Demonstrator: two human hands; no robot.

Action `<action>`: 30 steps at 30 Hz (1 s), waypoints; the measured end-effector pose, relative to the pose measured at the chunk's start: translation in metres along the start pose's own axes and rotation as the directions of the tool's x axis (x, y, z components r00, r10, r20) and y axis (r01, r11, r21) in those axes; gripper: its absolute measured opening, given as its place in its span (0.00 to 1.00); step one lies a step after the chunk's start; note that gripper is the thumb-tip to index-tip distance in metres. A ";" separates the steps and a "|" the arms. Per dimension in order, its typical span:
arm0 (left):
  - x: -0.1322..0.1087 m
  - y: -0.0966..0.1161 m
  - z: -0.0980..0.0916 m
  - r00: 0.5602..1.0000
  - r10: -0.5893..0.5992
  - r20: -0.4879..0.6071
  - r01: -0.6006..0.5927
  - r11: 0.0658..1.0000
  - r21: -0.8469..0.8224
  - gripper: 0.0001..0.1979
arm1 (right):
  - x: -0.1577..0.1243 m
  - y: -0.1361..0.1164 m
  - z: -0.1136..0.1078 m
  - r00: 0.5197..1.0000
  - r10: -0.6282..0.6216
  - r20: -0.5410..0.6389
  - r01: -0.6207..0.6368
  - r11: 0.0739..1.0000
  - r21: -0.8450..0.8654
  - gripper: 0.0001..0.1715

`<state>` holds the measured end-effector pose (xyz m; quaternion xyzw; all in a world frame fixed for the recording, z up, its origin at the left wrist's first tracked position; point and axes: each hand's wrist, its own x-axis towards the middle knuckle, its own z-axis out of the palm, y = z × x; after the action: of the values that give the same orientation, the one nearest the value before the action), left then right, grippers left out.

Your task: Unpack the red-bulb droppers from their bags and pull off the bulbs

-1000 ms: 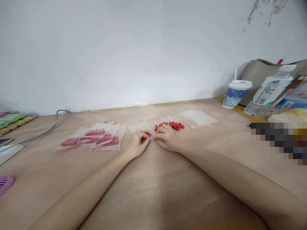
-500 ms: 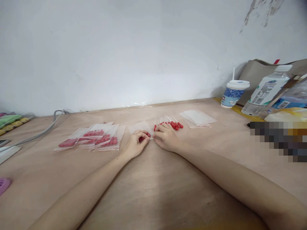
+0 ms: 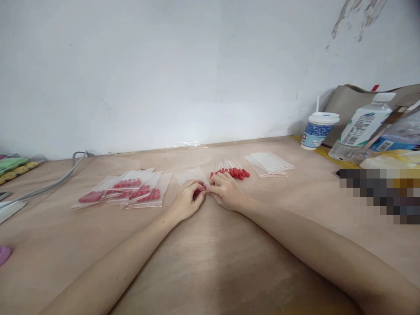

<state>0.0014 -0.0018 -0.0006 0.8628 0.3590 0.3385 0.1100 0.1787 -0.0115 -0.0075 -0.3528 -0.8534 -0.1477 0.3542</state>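
My left hand [image 3: 187, 200] and my right hand [image 3: 225, 190] meet at the middle of the wooden table [image 3: 210, 262], both with fingers pinched on the near edge of a small clear plastic bag [image 3: 190, 176] that holds red-tipped sticks. Just beyond my right hand lies a loose bunch of red-tipped sticks [image 3: 233, 169]. To the left of my left hand lie several filled clear bags [image 3: 131, 189] with red-tipped sticks inside.
A stack of unfilled clear bags [image 3: 268, 162] lies right of the loose sticks. A lidded cup with a straw [image 3: 316, 127], a plastic bottle [image 3: 359, 127] and a grey bag [image 3: 354, 101] stand at the right. A grey cable [image 3: 59, 177] runs along the left.
Both hands have stayed pinched together on the bag. The view has shifted slightly, so things sit a little lower and further left in the picture.
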 end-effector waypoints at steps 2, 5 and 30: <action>0.001 0.001 0.000 1.000 0.018 0.012 -0.018 1.000 0.011 0.04 | 0.000 0.000 0.000 1.000 -0.010 -0.001 0.010 1.000 0.003 0.15; 0.001 0.002 -0.001 1.000 0.007 0.019 -0.007 1.000 0.003 0.04 | -0.002 -0.001 0.001 1.000 -0.005 0.008 0.005 1.000 0.013 0.14; -0.009 -0.005 -0.020 0.995 -0.068 0.077 0.071 0.997 -0.031 0.12 | -0.016 0.009 -0.026 0.988 0.137 0.070 -0.154 0.882 0.447 0.07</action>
<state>-0.0190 -0.0051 0.0074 0.8600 0.3787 0.3074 0.1498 0.2056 -0.0263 -0.0008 -0.3266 -0.8418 0.0873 0.4208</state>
